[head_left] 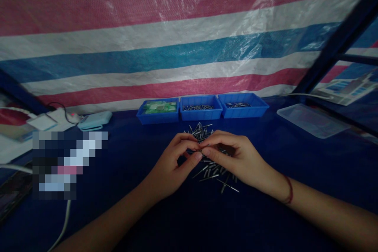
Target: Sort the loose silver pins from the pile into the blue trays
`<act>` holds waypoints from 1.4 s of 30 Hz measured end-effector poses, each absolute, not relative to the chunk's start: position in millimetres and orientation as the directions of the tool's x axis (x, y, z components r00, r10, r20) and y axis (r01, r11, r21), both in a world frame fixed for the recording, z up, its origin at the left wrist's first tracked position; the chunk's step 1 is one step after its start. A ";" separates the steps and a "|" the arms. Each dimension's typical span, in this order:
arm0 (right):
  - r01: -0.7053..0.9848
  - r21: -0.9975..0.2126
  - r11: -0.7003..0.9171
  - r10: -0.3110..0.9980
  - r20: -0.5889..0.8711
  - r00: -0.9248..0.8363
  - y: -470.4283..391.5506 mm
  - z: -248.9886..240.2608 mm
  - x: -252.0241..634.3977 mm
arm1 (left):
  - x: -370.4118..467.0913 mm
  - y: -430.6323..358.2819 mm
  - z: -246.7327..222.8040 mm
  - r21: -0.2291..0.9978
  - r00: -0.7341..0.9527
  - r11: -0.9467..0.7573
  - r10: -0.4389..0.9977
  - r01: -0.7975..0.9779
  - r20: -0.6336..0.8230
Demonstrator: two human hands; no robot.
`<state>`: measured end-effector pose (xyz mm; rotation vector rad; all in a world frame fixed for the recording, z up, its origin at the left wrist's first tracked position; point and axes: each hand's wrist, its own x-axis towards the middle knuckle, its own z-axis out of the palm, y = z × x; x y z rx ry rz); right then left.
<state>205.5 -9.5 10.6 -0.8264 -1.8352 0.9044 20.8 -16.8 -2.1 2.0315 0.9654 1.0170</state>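
Note:
A loose pile of blind rivets (210, 170), thin silver pins with short thicker bodies, lies on the dark blue table (189, 224). Over this pile my left hand (174, 165) and my right hand (240, 157) meet, thumbs and fingertips pinched together. Whatever they hold between the fingertips is too small and covered to make out. Part of the pile is hidden behind both hands.
Three blue bins stand in a row at the back: the left bin (159, 117) holds green-and-clear packets, the middle bin (201, 115) and right bin (246, 112) hold rivets. A translucent lid (314, 120) lies right. Cables, a light-blue case (96, 120) and a power strip (63, 120) lie left.

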 end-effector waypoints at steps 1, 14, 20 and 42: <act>0.164 -0.847 0.506 0.828 0.423 -0.369 -9.6 10.7 205.4 | 20.8 -16.7 -2.0 0.800 0.423 -0.510 0.831 0.317 0.362; 0.200 -0.816 0.542 0.811 0.445 -0.381 -10.3 13.0 204.9 | 22.2 -16.8 -0.6 0.729 0.320 -0.547 0.836 0.411 0.446; 0.176 -0.799 0.575 0.790 0.486 -0.373 -8.9 8.9 203.9 | 23.4 -20.4 5.3 0.625 0.291 -0.629 0.773 0.462 0.563; 0.892 -0.262 0.369 0.605 0.796 -0.017 72.9 27.9 289.5 | 17.2 -5.9 -0.7 0.607 0.321 -0.536 0.842 0.587 0.433</act>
